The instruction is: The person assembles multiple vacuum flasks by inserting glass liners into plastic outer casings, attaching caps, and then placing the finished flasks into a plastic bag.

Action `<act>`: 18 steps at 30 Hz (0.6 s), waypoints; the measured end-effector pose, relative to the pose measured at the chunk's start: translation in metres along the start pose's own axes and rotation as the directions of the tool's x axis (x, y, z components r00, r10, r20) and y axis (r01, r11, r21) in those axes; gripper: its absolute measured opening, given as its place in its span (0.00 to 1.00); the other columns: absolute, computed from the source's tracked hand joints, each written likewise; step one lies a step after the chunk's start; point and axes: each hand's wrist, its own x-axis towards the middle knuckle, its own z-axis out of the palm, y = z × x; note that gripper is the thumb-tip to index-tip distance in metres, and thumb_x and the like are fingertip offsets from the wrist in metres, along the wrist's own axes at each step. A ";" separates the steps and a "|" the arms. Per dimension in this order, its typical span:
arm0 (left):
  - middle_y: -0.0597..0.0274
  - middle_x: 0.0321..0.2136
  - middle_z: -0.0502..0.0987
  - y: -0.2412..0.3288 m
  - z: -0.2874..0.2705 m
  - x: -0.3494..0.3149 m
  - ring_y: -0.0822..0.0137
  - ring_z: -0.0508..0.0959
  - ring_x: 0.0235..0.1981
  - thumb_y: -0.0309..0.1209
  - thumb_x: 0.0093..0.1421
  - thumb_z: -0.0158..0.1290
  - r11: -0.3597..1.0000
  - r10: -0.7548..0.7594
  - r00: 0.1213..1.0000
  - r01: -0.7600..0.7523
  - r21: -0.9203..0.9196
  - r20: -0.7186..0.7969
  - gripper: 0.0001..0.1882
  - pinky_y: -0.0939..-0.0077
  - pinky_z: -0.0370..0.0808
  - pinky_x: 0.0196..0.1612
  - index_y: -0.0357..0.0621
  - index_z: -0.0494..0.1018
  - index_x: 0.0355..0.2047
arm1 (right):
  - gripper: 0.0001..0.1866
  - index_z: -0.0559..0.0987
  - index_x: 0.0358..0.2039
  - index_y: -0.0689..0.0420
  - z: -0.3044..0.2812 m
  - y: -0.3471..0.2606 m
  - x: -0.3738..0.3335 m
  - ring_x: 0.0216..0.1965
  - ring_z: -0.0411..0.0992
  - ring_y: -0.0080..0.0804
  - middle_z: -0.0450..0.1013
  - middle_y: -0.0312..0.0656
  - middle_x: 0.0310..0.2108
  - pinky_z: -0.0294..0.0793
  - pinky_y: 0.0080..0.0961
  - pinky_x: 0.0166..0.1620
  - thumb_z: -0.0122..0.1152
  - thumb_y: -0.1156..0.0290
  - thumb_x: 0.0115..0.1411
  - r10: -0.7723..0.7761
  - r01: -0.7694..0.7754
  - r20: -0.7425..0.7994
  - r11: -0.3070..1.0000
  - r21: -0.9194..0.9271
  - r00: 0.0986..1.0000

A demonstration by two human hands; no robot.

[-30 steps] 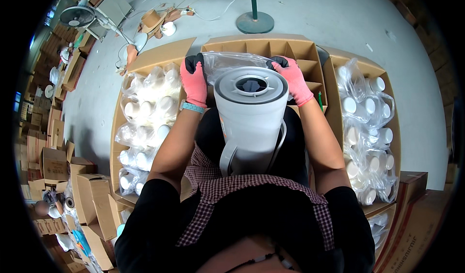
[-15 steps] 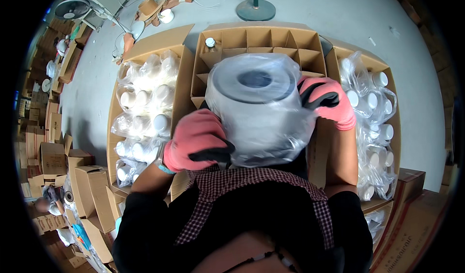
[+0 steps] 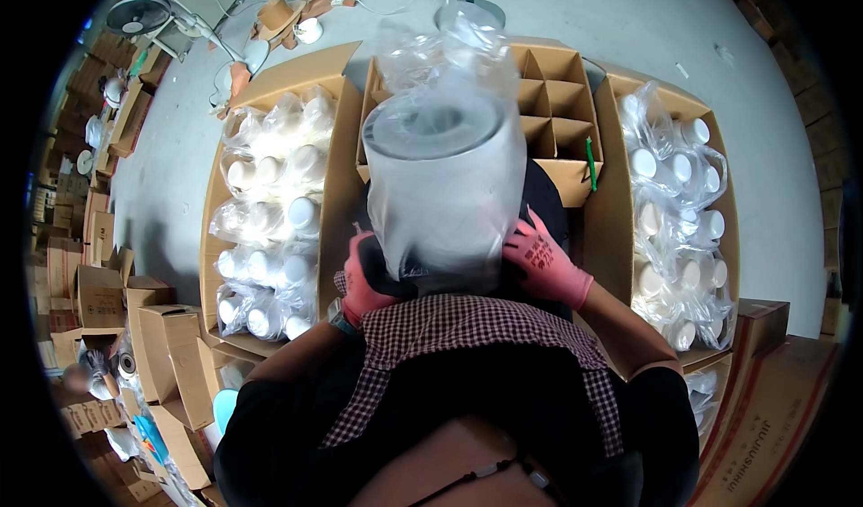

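A big white roll [image 3: 442,206] with a hollow core stands upright in front of my lap, inside a clear plastic bag [image 3: 481,53]. The bag's loose top spreads up and away beyond the roll's upper end. My left hand [image 3: 364,282], in a pink glove with a black palm, grips the roll's lower left side through the plastic. On the lower right side, my right hand [image 3: 547,260] presses against it in a matching glove, thumb side up. The fingertips of both hands are partly hidden by the roll and bag.
Behind the roll stands a divided carton [image 3: 566,179] with a green strip on its near wall. Open cartons of white-capped bottles flank me, at left [image 3: 337,147] and right [image 3: 611,138]. Closed cartons [image 3: 773,417] are stacked at lower right. A fan [image 3: 137,14] stands far left.
Both hands have moved down from the roll's upper part to its lower sides. The roll has shifted left, and the bag's top has opened up beyond it, covering part of the divided carton.
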 end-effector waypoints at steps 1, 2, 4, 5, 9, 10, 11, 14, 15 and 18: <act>0.50 0.38 0.78 -0.036 0.000 -0.012 0.48 0.80 0.39 0.36 0.33 0.74 0.984 0.133 0.968 -0.154 0.087 0.213 0.34 0.63 0.76 0.45 0.40 0.75 0.42 | 0.22 0.77 0.46 0.54 0.009 -0.009 -0.014 0.65 0.59 0.47 0.72 0.42 0.52 0.43 0.60 0.70 0.63 0.72 0.46 -0.029 0.029 0.006 0.999 0.013 1.000; 0.49 0.43 0.77 -0.040 -0.003 -0.012 0.47 0.79 0.42 0.36 0.35 0.74 0.938 0.234 0.871 -0.319 0.136 0.432 0.35 0.63 0.76 0.48 0.41 0.74 0.45 | 0.22 0.77 0.45 0.55 0.014 -0.013 -0.017 0.64 0.60 0.48 0.72 0.43 0.51 0.45 0.59 0.70 0.63 0.72 0.46 0.005 -0.004 -0.033 0.999 0.048 0.999; 0.48 0.44 0.77 -0.040 0.001 -0.007 0.49 0.79 0.43 0.33 0.44 0.70 0.959 0.225 0.874 -0.277 0.061 0.431 0.30 0.60 0.76 0.46 0.40 0.73 0.48 | 0.22 0.76 0.45 0.56 0.019 -0.019 -0.022 0.64 0.61 0.48 0.72 0.44 0.50 0.48 0.57 0.69 0.63 0.73 0.45 0.093 -0.080 -0.105 0.990 0.119 0.990; 0.50 0.43 0.77 -0.042 0.010 -0.002 0.52 0.79 0.43 0.30 0.46 0.68 0.981 0.187 0.939 -0.195 0.001 0.288 0.28 0.60 0.76 0.46 0.38 0.72 0.48 | 0.27 0.73 0.49 0.57 0.024 -0.012 -0.022 0.64 0.60 0.48 0.69 0.46 0.53 0.50 0.51 0.68 0.66 0.73 0.46 0.207 -0.155 -0.205 0.958 0.242 0.957; 0.55 0.43 0.76 0.007 0.031 0.047 0.60 0.77 0.46 0.22 0.51 0.62 0.661 -0.319 0.920 0.387 -0.643 0.226 0.25 0.65 0.77 0.47 0.36 0.69 0.50 | 0.49 0.55 0.67 0.60 0.014 -0.013 -0.013 0.68 0.53 0.41 0.55 0.49 0.66 0.50 0.35 0.69 0.73 0.69 0.48 0.488 0.064 -0.455 0.627 0.777 0.745; 0.56 0.43 0.75 0.020 0.028 0.066 0.60 0.77 0.46 0.21 0.51 0.61 0.547 -0.278 0.919 0.390 -0.741 0.278 0.25 0.66 0.77 0.48 0.36 0.69 0.51 | 0.55 0.49 0.70 0.60 0.013 -0.007 -0.015 0.70 0.49 0.38 0.51 0.47 0.69 0.47 0.34 0.70 0.74 0.69 0.48 0.460 0.179 -0.491 0.569 0.803 0.740; 0.54 0.44 0.76 0.020 0.028 0.083 0.59 0.77 0.47 0.21 0.52 0.62 0.449 -0.226 0.918 0.396 -0.801 0.326 0.26 0.65 0.76 0.50 0.35 0.69 0.51 | 0.61 0.43 0.72 0.59 0.014 -0.006 -0.025 0.72 0.44 0.37 0.47 0.46 0.72 0.43 0.34 0.71 0.76 0.67 0.46 0.448 0.193 -0.471 0.536 0.822 0.759; 0.49 0.48 0.75 0.045 0.042 0.127 0.55 0.76 0.51 0.23 0.53 0.62 0.706 0.708 0.689 -0.683 -0.189 0.154 0.27 0.60 0.75 0.54 0.35 0.68 0.54 | 0.60 0.48 0.71 0.60 0.019 -0.014 -0.057 0.70 0.52 0.39 0.53 0.47 0.70 0.51 0.37 0.70 0.78 0.58 0.46 0.512 0.162 -0.131 -0.016 0.987 0.849; 0.46 0.51 0.73 0.060 0.060 0.134 0.52 0.76 0.51 0.25 0.54 0.63 0.634 0.765 0.638 -0.725 -0.269 0.087 0.28 0.60 0.74 0.54 0.37 0.68 0.55 | 0.59 0.50 0.71 0.60 0.020 -0.017 -0.069 0.69 0.56 0.39 0.56 0.45 0.68 0.54 0.39 0.70 0.75 0.64 0.43 0.560 0.181 0.012 -0.289 0.940 0.828; 0.44 0.49 0.75 0.090 0.114 0.116 0.50 0.77 0.49 0.28 0.55 0.61 0.679 0.716 0.695 -0.667 -0.307 0.074 0.24 0.62 0.75 0.52 0.38 0.71 0.53 | 0.47 0.56 0.68 0.59 0.007 -0.020 -0.098 0.65 0.61 0.44 0.60 0.47 0.66 0.61 0.44 0.67 0.68 0.55 0.54 0.661 0.439 -0.140 -0.311 0.843 0.737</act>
